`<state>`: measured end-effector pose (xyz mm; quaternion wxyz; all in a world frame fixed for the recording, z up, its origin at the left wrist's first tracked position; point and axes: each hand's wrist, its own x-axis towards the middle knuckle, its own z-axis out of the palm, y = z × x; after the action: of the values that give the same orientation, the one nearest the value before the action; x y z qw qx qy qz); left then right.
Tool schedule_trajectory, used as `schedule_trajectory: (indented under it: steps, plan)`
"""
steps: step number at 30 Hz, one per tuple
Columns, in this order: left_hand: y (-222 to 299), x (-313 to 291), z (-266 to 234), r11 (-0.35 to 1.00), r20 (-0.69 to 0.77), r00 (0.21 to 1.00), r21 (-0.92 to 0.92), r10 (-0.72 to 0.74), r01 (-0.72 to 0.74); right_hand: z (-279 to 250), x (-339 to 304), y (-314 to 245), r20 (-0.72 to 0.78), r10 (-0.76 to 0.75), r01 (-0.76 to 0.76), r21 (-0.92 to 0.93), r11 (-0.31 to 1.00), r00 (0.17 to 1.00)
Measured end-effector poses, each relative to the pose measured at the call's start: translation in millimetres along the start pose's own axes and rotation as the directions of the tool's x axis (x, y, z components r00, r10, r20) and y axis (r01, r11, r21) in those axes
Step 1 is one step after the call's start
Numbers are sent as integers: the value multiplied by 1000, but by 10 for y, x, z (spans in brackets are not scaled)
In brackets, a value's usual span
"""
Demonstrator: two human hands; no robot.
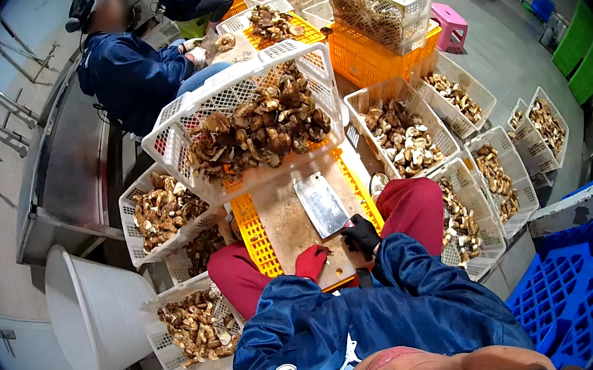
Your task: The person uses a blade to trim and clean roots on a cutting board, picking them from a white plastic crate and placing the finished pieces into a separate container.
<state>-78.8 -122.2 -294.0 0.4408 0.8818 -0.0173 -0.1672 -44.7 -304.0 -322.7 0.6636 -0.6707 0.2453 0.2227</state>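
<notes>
My right hand (pixel 361 237), in a black glove, is wrapped round the handle of a cleaver. The broad metal blade of the cleaver (pixel 323 205) points away from me over a worn cutting board (pixel 281 209). At the board's near end is my left hand (pixel 311 262) in a red glove, its fingers drawn together; a small pale bit shows at their tips, too small to name. Under the board lies a yellow perforated crate (pixel 257 237). Beyond the blade, a white crate (pixel 167 137) stands tipped toward me, heaped with brown mushrooms (pixel 261 127).
White crates of mushrooms surround me, including one at right (pixel 495 224) and one at lower left (pixel 177 356). A white tub (pixel 70 313) stands left, a blue plastic pallet (pixel 565 293) lower right. Orange crates (pixel 362 53) and a co-worker (pixel 131 79) are farther off.
</notes>
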Motion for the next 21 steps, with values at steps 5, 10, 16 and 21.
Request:
schedule_trajectory:
  steps: [5, 10, 16, 21]
  plan:
    - [153, -14, -29, 1000, 19, 1000, -15, -13, 14, -60, 83, 113, 11, -37, 36, 19, 999, 999]
    - [157, -21, -69, 995, 48, 995, -43, -85, 87, -8, -43, -29, 20, 4, -5, 22, 1000, 1000]
    - [-119, 71, 49, 999, 47, 999, -23, -26, 27, -16, 35, 40, 32, 10, -11, 23, 1000, 999]
    - [99, 1, -11, 999, 17, 1000, -37, 20, -19, -28, -43, -40, 1, 19, -19, 2, 1000, 1000]
